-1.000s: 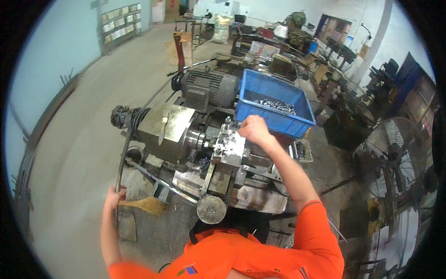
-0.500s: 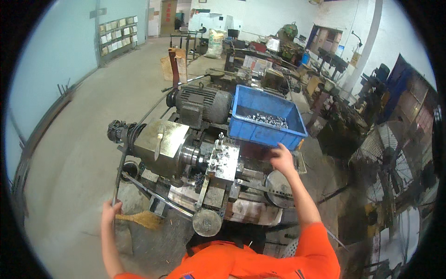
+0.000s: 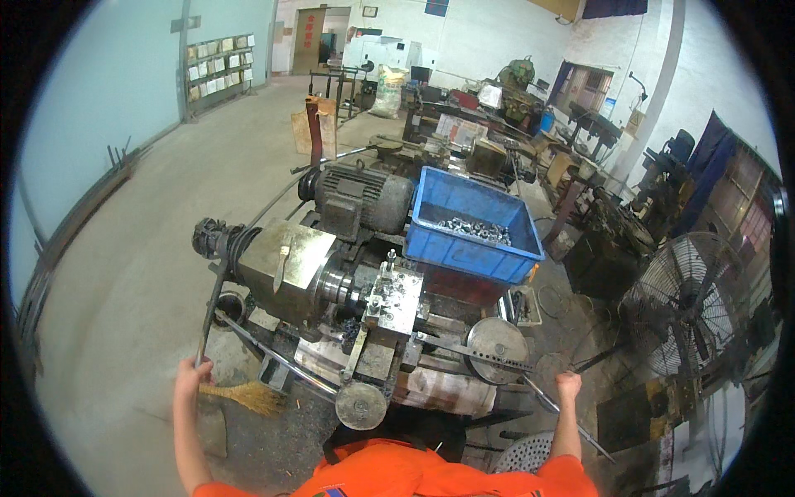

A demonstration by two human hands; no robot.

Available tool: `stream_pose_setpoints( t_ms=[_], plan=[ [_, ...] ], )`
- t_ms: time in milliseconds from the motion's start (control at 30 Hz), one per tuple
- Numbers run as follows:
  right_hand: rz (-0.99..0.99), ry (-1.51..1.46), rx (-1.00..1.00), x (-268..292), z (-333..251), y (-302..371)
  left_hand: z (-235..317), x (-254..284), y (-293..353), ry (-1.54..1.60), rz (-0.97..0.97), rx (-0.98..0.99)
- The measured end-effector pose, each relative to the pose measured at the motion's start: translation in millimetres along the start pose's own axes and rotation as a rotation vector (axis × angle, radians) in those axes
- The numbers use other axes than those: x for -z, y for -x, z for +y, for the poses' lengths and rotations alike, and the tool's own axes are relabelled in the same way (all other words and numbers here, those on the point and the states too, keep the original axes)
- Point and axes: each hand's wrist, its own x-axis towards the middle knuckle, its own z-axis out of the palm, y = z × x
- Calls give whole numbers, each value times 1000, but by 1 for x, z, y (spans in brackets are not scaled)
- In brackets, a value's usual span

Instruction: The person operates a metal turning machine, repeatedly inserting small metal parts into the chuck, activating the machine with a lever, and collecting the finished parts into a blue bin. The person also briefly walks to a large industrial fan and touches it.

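Note:
My left hand (image 3: 192, 374) is wrapped round a long dark metal lever (image 3: 213, 311) at the left end of a small lathe. My right hand (image 3: 568, 385) is closed at the lathe's right, close to a slanting metal rod (image 3: 540, 393); what it holds, if anything, is hidden. Between my hands, the chuck (image 3: 335, 284) faces a metal tool post (image 3: 396, 296) strewn with chips. A round handwheel (image 3: 361, 406) sits at the front, and a larger disc (image 3: 497, 349) at the right. On the headstock (image 3: 302, 253) lies a flat tool with a pale handle (image 3: 282, 263).
A blue crate (image 3: 476, 248) of small metal parts stands behind the lathe, beside an electric motor (image 3: 364, 199). A straw broom (image 3: 248, 398) is near my left hand. A large floor fan (image 3: 687, 306) stands at right, a perforated stool (image 3: 526, 454) below my right hand.
My right hand has moved from the blue crate's front edge down and to the right, its fingers now closed. My left hand stays on the lever. The view has shifted slightly.

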Motion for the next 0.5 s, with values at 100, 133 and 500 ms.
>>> stream_pose_setpoints(
  t_ms=[100,133,500],
  plan=[
    [80,-82,34,-9,14,4,1,-2,0,10,-7,-14],
    [78,-103,42,-8,12,8,2,-2,1,12,-5,-17],
    [-76,-5,-199,-37,25,2,-5,-1,-3,70,33,24]
  ],
)
